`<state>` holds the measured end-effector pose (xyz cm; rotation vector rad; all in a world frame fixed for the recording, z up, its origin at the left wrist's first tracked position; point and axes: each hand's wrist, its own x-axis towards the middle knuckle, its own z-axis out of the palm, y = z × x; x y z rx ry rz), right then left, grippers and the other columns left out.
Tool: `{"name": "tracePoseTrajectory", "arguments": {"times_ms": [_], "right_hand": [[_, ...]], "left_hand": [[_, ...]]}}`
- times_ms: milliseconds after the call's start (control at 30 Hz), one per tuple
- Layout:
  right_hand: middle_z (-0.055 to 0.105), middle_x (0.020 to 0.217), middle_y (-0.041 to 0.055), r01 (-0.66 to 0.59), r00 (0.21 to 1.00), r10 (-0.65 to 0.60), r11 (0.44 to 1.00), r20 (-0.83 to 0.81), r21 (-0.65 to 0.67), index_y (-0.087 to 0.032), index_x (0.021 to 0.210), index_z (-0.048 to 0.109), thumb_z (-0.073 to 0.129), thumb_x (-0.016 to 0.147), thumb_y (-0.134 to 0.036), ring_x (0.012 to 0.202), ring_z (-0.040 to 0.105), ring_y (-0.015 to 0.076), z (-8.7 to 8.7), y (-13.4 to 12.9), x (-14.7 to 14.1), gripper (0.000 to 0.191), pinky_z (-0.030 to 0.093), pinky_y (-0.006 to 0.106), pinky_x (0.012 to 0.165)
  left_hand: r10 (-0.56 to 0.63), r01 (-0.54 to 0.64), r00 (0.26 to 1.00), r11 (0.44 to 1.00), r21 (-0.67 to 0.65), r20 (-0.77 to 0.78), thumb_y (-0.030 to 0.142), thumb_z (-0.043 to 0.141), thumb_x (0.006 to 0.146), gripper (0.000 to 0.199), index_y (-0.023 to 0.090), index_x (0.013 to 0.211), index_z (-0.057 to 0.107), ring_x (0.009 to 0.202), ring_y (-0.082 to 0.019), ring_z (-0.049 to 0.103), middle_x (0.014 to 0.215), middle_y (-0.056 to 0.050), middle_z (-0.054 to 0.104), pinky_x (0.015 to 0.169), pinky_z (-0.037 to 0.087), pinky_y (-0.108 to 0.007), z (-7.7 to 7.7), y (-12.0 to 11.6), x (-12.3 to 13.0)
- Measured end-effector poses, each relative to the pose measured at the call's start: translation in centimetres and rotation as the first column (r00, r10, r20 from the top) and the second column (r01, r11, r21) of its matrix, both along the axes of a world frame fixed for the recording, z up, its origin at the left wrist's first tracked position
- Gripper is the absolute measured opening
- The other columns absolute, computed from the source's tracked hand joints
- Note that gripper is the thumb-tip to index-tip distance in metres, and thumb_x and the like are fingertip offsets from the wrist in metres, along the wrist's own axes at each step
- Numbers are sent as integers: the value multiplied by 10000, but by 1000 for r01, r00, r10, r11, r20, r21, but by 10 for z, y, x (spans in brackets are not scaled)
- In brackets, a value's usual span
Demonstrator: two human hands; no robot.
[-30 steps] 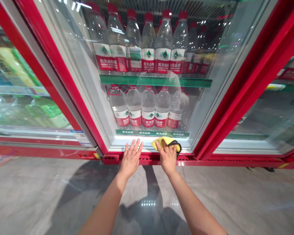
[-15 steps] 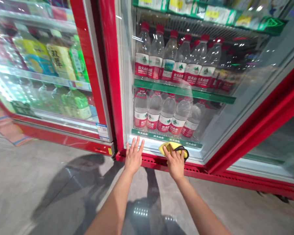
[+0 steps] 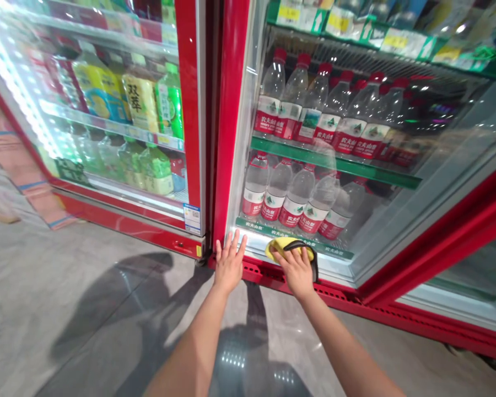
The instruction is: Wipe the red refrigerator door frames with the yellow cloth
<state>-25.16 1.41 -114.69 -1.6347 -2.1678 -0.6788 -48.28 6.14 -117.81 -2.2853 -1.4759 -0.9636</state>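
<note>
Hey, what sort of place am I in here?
Most likely a shop or supermarket, going by the red-framed cooler, rows of red-capped bottles and yellow shelf tags, probably prices.

Left cooler (image 3: pixel 119 223) brightly lit by white light strip (image 3: pixel 19 77), overexposed along left edge. Bottle cooler (image 3: pixel 231 127) more dimly lit; its glass (image 3: pixel 376 212) marked by pale reflections. Broad dark shadows (image 3: pixel 119 303) cast across grey floor (image 3: pixel 20 281), where light is mirrored as rows of white dots (image 3: pixel 233 359). Left hand (image 3: pixel 229 268), right hand (image 3: pixel 298 272) and yellow cloth (image 3: pixel 278 246) rendered fairly crisply; stacked boxes (image 3: pixel 16 160) smeared, corners stretched. Bottles (image 3: pixel 400 146) at right end of middle shelf softened, perhaps by glare.
</note>
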Motion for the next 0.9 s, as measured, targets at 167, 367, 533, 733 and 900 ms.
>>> {"name": "tracePoseTrajectory", "arguments": {"times_ms": [167,367,533,733,900], "right_hand": [[571,1478,74,145,987,-136,982,-84,121,-409,1541,404,432,982,-131,1337,455,325,31,24,-37,625,168,654,1188],[651,1387,23,-170,979,169,985,114,-3,-366,1514,470,474,986,-141,1327,492,240,23,23,-42,574,204,486,1230],[638,1411,32,-81,993,72,992,89,101,-371,1496,495,446,991,-120,1326,504,253,42,25,-36,567,161,533,1239],[590,1476,36,-190,975,178,979,134,76,-339,1533,444,438,1007,-148,1377,466,268,49,47,-83,560,198,552,1228],[628,1433,39,-329,915,318,944,249,1,-292,1512,483,475,983,-126,1359,497,222,49,47,-68,554,231,461,1239]], "left_hand": [[19,-19,1000,1000,8,16,37,501,821,822,195,1598,282,1578,-290,139,1678,-129,234,1269,107,-620,1,2,-7],[57,-56,998,998,-24,9,34,494,813,836,209,1601,275,1582,-274,121,1683,-85,237,1277,76,-606,-1,1,-11],[90,-90,996,996,-5,29,39,495,806,854,199,1608,248,1585,-260,111,1677,-77,264,1283,52,-597,2,4,-18],[141,-141,987,990,-12,71,18,463,791,888,179,1620,187,1584,-253,126,1683,-89,245,1286,95,-582,5,3,-28],[121,-117,991,992,-54,63,17,443,805,860,168,1616,201,1579,-255,155,1682,-68,254,1290,103,-567,1,0,-41]]}}
